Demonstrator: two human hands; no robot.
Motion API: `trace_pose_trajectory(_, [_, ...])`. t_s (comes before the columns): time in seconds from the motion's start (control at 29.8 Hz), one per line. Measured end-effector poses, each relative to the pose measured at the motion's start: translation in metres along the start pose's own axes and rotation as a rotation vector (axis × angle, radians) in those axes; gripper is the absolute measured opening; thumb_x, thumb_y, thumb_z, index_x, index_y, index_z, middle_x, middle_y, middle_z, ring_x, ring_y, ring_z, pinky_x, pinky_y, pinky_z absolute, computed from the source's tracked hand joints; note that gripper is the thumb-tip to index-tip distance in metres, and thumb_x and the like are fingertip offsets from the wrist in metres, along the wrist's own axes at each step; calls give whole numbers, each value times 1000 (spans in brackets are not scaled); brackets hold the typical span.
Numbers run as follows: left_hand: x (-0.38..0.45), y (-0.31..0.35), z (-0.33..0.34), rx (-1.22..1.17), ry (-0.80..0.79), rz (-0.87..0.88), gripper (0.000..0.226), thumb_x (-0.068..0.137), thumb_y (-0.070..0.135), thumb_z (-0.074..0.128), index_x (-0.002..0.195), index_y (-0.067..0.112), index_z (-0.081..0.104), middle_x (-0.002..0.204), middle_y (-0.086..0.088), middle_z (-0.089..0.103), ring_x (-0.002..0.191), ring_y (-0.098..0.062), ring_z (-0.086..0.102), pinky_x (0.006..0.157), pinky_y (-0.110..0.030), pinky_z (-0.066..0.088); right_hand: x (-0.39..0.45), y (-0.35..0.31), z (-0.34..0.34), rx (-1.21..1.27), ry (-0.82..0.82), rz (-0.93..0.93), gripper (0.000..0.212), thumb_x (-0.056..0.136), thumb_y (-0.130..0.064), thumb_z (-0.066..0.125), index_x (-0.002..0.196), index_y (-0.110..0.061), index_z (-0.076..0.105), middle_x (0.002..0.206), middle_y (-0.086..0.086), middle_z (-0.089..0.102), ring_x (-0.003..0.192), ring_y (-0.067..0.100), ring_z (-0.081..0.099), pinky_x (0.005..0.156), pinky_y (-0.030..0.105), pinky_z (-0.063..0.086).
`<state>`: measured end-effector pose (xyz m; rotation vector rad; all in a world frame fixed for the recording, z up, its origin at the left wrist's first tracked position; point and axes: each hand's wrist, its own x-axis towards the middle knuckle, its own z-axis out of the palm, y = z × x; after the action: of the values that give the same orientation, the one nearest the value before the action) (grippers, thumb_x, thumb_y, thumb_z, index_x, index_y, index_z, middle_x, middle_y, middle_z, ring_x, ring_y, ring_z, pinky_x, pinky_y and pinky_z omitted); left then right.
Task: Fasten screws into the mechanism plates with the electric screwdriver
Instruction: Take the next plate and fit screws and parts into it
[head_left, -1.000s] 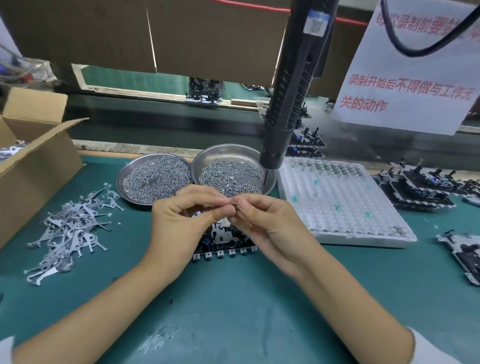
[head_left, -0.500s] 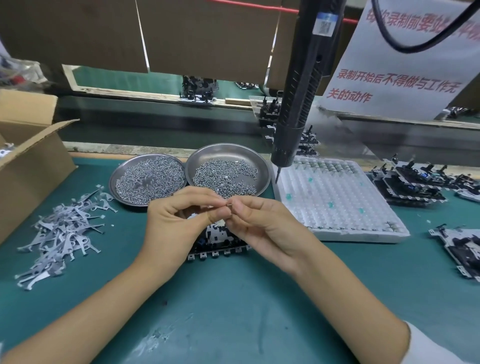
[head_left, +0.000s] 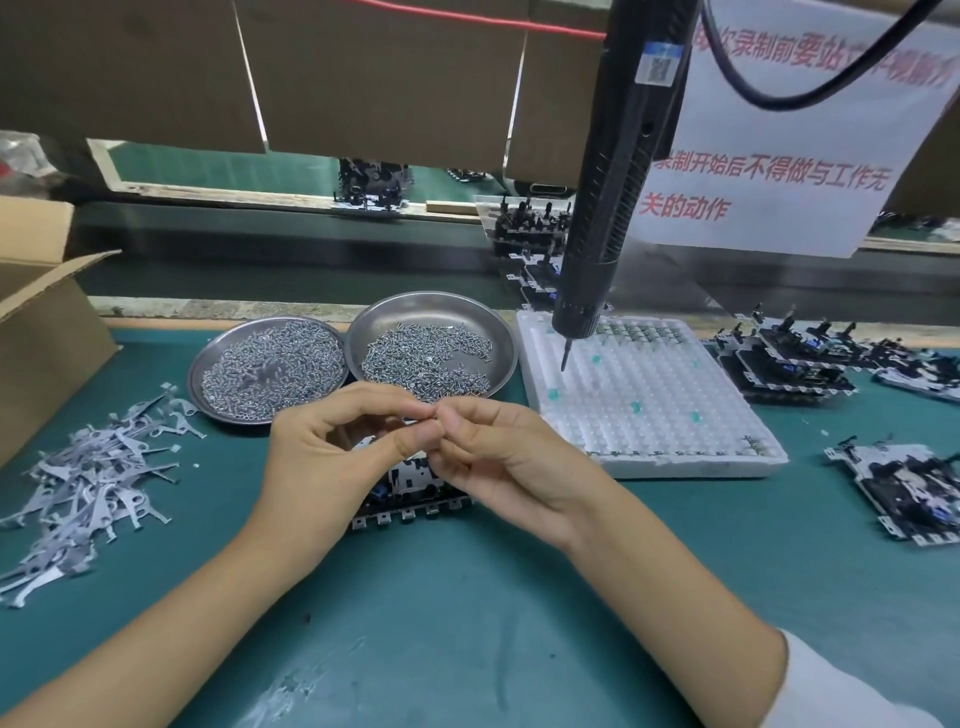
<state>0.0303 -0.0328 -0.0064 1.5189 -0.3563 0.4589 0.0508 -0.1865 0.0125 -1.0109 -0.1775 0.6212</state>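
Both hands meet above the mechanism plate (head_left: 410, 493), which lies flat on the counter (head_left: 467, 623) directly beneath them, mostly hidden; left hand (head_left: 332, 457) and right hand (head_left: 498, 457) each have thumb and forefinger pinched together at one shared point, grip closed, probably on a single screw, though the part is too small to make out; judged purpose: orienting the screw before seating it in the plate, hence held close over it; electric screwdriver (head_left: 618, 171) hangs untouched from above, bit pointing down over the white foam tray (head_left: 675, 415), near enough for the right hand to reach; two steel dishes of screws (head_left: 426, 358) sit just behind the hands; a heap of loose metal levers (head_left: 88, 483) lies left, further assembled plates right; surface is a green mat; cardboard box at far left, conveyor and a printed notice behind.
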Motion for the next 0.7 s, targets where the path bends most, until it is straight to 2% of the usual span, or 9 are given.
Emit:
trace_pose_trajectory(0.07, [0, 2, -1, 22, -2, -3, 17, 61, 23, 77, 78, 26, 76, 79, 7, 72, 74, -6, 67, 71, -15, 51, 0, 0, 0, -23, 12, 2, 6, 89, -7, 55, 90, -5, 60, 66, -3, 67, 58, 1, 61, 72, 16, 52])
trace_pose_trajectory(0.17, [-1, 4, -1, 74, -5, -3, 19, 63, 23, 77, 83, 26, 76, 80, 4, 73, 75, -9, 68, 72, -15, 51, 0, -2, -2, -77, 49, -5, 7, 79, -11, 64, 84, -8, 66, 78, 5, 66, 65, 8, 62, 70, 18, 53])
trace_pose_trajectory(0.27, [-2, 6, -1, 103, -10, -13, 24, 65, 24, 76, 88, 28, 75, 82, 2, 73, 75, -10, 68, 73, -17, 51, 0, -3, -4, -131, 51, -13, 4, 73, -14, 68, 77, -13, 69, 76, 2, 68, 69, 9, 64, 70, 19, 53])
trace_pose_trajectory(0.34, [-3, 8, -1, 125, -22, -18, 25, 68, 25, 74, 93, 31, 74, 85, 3, 72, 79, -11, 67, 76, -19, 52, 0, -6, -5, -172, 43, -12, 9, 73, -17, 68, 81, -12, 69, 79, 3, 69, 72, 10, 65, 70, 19, 52])
trace_pose_trajectory(0.4, [-4, 8, -1, 145, -25, -20, 24, 71, 25, 71, 94, 33, 74, 89, 4, 72, 84, -10, 67, 78, -18, 51, -1, -14, -7, -261, 30, 7, 13, 76, -18, 68, 85, -9, 67, 79, 4, 68, 71, 11, 64, 70, 19, 53])
trace_pose_trajectory(0.5, [-3, 7, -1, 135, 36, -51, 20, 74, 22, 69, 89, 33, 75, 87, 8, 73, 81, -5, 67, 74, -12, 50, -13, -38, -20, -474, 54, 14, 7, 79, -15, 67, 83, -10, 68, 74, 3, 69, 67, 11, 64, 68, 19, 53])
trace_pose_trajectory(0.6, [-1, 5, -2, 52, 133, -130, 14, 71, 27, 70, 84, 30, 76, 83, 6, 75, 80, -10, 70, 77, -16, 53, -38, -72, -48, -811, 262, -59, 4, 84, -8, 68, 85, -12, 70, 76, 1, 71, 69, 11, 64, 67, 21, 54])
trace_pose_trajectory(0.7, [1, 3, -3, 65, 160, -146, 19, 69, 35, 69, 86, 27, 73, 82, 5, 74, 79, -9, 69, 80, -19, 54, -68, -103, -86, -1351, 583, -88, 11, 87, -6, 65, 89, -16, 71, 83, 2, 71, 74, 16, 65, 66, 27, 52])
